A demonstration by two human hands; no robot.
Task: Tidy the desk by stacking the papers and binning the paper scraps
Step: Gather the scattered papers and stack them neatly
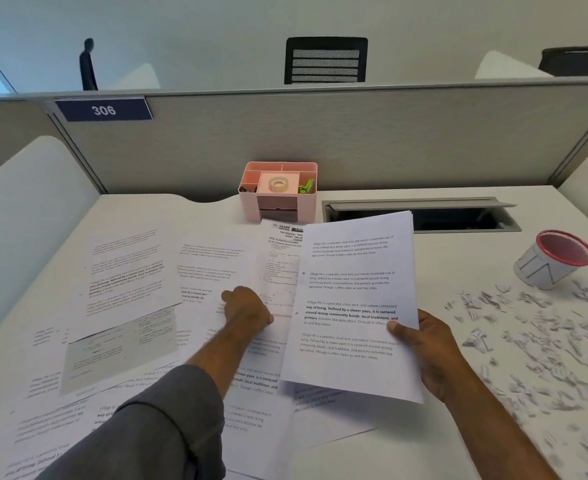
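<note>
From up here the biggest thing I have to deal with is the spread of loose papers (140,306), printed sheets fanned and overlapping across the left and middle of the desk (458,445), some running off the near edge of view. They look thin, light and floppy, so I judge they will slide over one another easily and buckle if I push from one corner; better to sweep them flat toward the middle and lift by a long edge. Next in size is the gathered stack (354,306), held tilted above the desk just right of centre. My right hand (434,351) grasps it at its right edge, thumb on top of the printed face and fingers underneath, which seems the right place, since a pinch midway along one side keeps the sheets from drooping too much. My left hand (247,308) is curled, knuckles up, resting on a sheet in the middle of the spread; I cannot tell whether it pinches that sheet or only presses on it. To the far right the small bin (555,259), red-rimmed, lies tipped on its side and looks light enough to roll if nudged. Smallest are the paper scraps (527,341), scattered thickly over the right side; they look feather-light and hard to pinch singly, so I would scoop them together.
</note>
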